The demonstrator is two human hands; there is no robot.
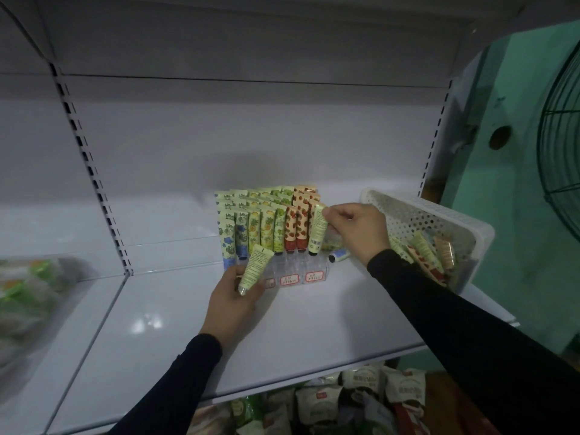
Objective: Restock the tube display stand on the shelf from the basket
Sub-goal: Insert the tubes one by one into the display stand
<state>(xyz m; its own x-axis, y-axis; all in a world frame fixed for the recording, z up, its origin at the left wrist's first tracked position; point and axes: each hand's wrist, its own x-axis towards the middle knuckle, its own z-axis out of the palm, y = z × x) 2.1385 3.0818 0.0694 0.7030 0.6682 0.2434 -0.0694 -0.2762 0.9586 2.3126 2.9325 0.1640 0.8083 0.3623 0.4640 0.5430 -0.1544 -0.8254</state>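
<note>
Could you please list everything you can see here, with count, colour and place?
display stand: one, clear, with red-edged labels, mid-shelf.
tubes in stand: many, in rows; blue, yellow, green and red prints.
pale green tube: one, upright at the stand's right end.
second pale green tube: one, tilted, before the stand.
loose tube: one, lying beside the stand.
basket: one, white, perforated, right, holding more tubes.
shelf: white.
packets: several, below.
fan: one, dark, far right.
left hand: holds the tilted tube.
right hand: pinches the upright tube.
</note>
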